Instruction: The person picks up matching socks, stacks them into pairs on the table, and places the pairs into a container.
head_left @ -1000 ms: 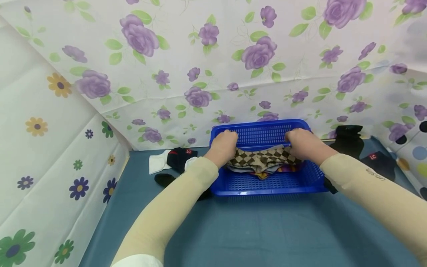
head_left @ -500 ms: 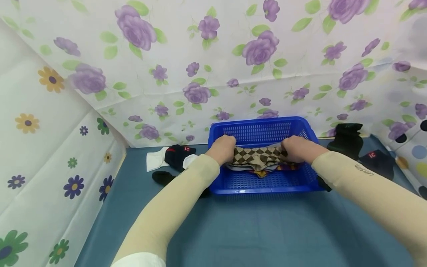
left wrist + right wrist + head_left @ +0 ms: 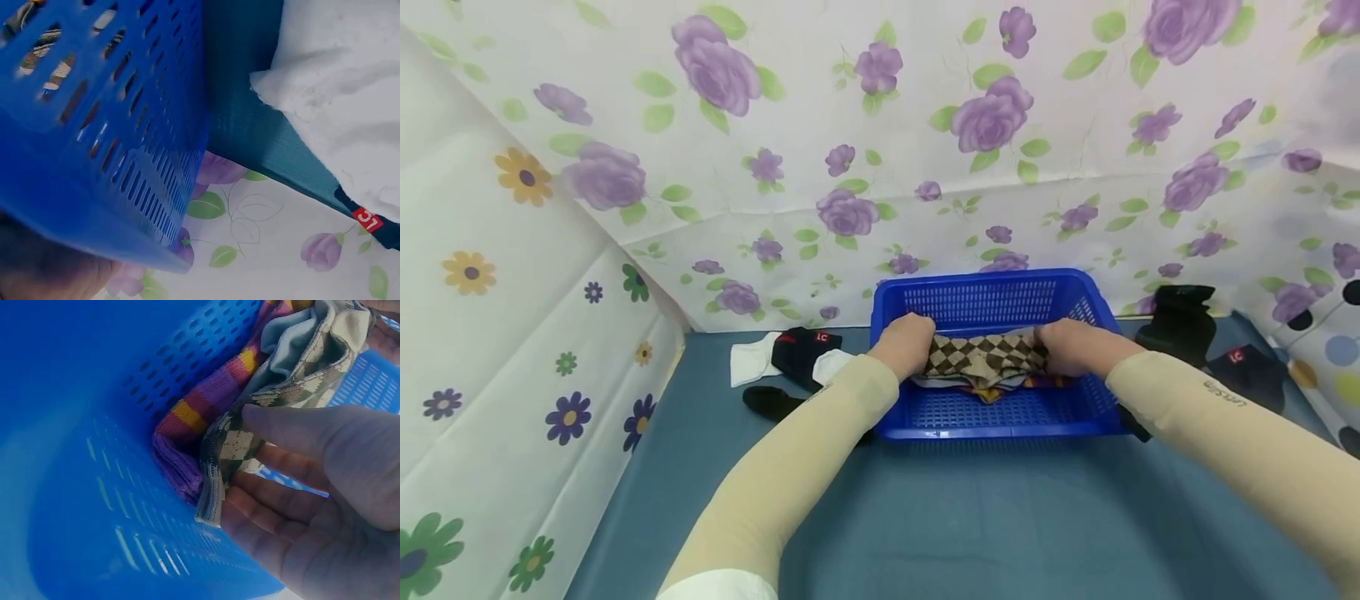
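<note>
A brown-and-beige checked sock (image 3: 985,357) stretches between my two hands inside the blue plastic basket (image 3: 985,432). My left hand (image 3: 907,343) grips its left end, with the fingertips hidden in the head view. At the other end my right hand (image 3: 1071,346) pinches the fabric; in the right wrist view the thumb (image 3: 281,425) lies on top and the fingers are underneath. Below the checked sock are a purple, red and yellow striped sock (image 3: 215,394) and pale grey fabric (image 3: 290,344). Blue basket wall (image 3: 125,125) fills much of the left wrist view.
Left of the basket lie a white sock (image 3: 751,362), a navy piece with a red label (image 3: 801,354) and a dark sock (image 3: 769,402). On the right are black socks (image 3: 1176,325) and another navy labelled piece (image 3: 1251,379). A flowered sheet (image 3: 850,125) hangs behind.
My right hand has moved left and lower into the basket, drawing in the checked sock's right end. The left hand has dropped slightly. Both keep hold of the sock.
</note>
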### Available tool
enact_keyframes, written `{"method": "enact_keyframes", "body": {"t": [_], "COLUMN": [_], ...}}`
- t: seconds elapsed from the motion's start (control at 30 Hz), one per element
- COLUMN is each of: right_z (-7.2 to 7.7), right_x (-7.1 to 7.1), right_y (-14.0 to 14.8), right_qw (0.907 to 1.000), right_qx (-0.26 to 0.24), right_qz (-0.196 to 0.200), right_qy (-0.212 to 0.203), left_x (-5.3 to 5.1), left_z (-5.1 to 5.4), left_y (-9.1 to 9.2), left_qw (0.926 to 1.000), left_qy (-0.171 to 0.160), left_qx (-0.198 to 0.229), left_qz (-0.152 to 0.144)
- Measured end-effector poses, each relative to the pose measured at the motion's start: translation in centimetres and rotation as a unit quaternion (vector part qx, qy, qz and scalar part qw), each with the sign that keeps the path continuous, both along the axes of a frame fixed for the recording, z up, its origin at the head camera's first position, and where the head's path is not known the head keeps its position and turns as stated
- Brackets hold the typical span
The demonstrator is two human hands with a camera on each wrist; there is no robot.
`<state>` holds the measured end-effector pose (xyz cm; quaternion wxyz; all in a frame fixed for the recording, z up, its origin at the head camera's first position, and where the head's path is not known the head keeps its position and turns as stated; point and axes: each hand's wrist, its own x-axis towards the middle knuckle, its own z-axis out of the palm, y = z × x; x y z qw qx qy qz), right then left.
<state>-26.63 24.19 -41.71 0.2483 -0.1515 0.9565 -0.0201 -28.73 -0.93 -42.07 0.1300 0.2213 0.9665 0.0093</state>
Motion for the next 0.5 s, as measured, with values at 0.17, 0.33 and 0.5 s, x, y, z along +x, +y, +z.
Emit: {"method": "enact_keyframes", "body": {"t": [0.17, 0.33, 0.5], "right_z": [-0.7, 0.1, 2.3], "right_x": [0.2, 0.9, 1.7], "right_y": [1.1, 1.5, 1.0], "right_qw": [0.9988, 0.9961, 0.9928], "right_qx": [-0.043, -0.071, -0.093], "right_qz": [-0.004, -0.008, 0.001], "right_qy": [0.024, 0.051, 0.075], "left_x": [0.4, 1.2, 2.8], "left_z": [0.7, 2.7, 5.6], "left_y": [-0.6, -1.6, -3.3], "left_qw": [0.9997, 0.9971, 0.9892], "left_qy": [-0.012, -0.006, 0.032], "left_qx": [0.020, 0.075, 0.143], "left_qz": [-0.010, -0.008, 0.013]}}
